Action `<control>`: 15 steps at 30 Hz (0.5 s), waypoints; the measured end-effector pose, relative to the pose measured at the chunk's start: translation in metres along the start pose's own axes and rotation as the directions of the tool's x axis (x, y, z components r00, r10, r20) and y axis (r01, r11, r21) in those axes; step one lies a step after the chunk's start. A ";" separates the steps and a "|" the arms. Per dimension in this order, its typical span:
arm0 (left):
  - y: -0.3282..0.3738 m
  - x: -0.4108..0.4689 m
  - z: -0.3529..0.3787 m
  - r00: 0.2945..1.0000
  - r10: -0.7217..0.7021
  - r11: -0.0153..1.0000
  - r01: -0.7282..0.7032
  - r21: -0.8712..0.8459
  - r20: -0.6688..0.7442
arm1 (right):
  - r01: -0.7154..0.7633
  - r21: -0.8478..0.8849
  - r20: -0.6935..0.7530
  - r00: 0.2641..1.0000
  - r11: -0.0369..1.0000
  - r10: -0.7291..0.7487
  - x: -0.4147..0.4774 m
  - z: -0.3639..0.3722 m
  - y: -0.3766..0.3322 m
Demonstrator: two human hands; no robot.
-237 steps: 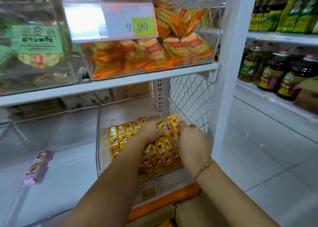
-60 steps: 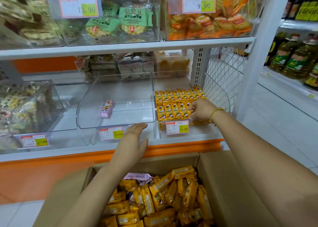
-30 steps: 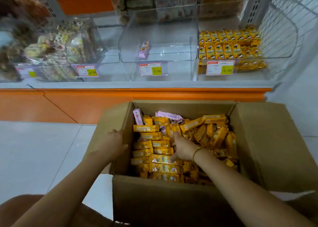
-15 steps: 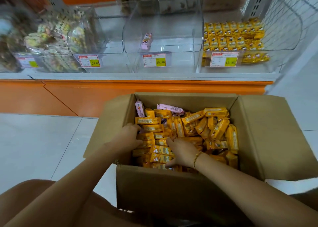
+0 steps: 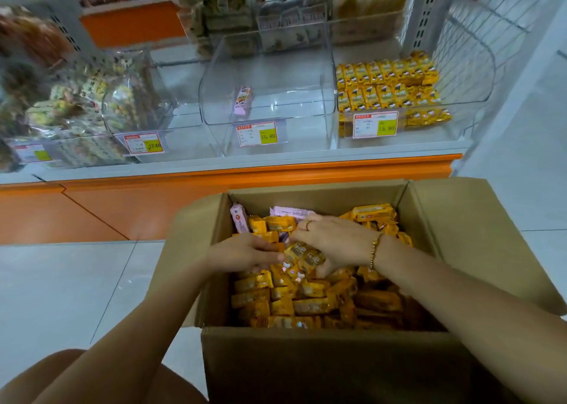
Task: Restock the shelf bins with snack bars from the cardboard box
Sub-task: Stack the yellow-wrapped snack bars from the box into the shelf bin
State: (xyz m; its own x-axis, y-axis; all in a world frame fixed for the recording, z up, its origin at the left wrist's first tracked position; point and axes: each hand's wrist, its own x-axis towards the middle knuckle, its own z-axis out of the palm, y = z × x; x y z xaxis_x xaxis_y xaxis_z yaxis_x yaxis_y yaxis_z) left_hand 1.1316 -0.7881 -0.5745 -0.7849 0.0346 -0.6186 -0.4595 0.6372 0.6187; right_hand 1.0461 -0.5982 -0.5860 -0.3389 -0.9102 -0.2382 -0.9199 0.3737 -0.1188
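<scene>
An open cardboard box stands on the floor before me, full of yellow snack bars with a few pink bars at its far side. Both hands are inside the box. My left hand and my right hand meet around a small bunch of yellow bars, fingers curled on it. On the low shelf, the right clear bin holds rows of yellow bars. The middle clear bin holds one pink bar.
The box flaps spread out to the right and left. An orange shelf base runs behind the box. A left bin holds mixed wrapped snacks. Price tags hang on the bin fronts. Wire mesh closes the shelf's right end.
The left hand went from the box's left flap into the box. Both hands have come together toward the middle and now gather a bunch of yellow bars.
</scene>
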 end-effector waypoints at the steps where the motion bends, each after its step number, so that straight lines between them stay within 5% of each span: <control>1: 0.010 0.000 -0.002 0.999 0.024 0.995 -0.020 -0.102 0.036 | 0.019 -0.024 -0.042 0.999 1.000 -0.020 -0.003 -0.012 0.005; 7: 0.064 0.002 -0.022 0.965 0.231 0.904 -0.261 -0.340 -0.124 | -0.006 -0.211 -0.374 0.924 0.977 -0.075 -0.022 -0.073 0.022; 11: 0.086 0.007 -0.039 0.942 0.245 0.758 -0.334 -0.561 -0.230 | -0.128 0.239 -0.689 0.676 0.963 0.261 -0.034 -0.083 0.029; 15: 0.113 0.015 -0.036 0.936 0.247 0.608 -0.351 -0.712 -0.251 | -0.095 0.580 -0.682 0.486 0.809 0.546 -0.040 -0.082 0.018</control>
State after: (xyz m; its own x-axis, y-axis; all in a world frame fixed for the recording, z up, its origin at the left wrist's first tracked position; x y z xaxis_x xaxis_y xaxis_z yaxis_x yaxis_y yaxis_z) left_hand 1.0532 -0.7438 -0.4962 -0.9523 -0.0034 -0.3053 -0.3001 -0.1731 0.9381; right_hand 1.0268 -0.5697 -0.4999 -0.8015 -0.3608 0.4768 -0.5979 0.4926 -0.6324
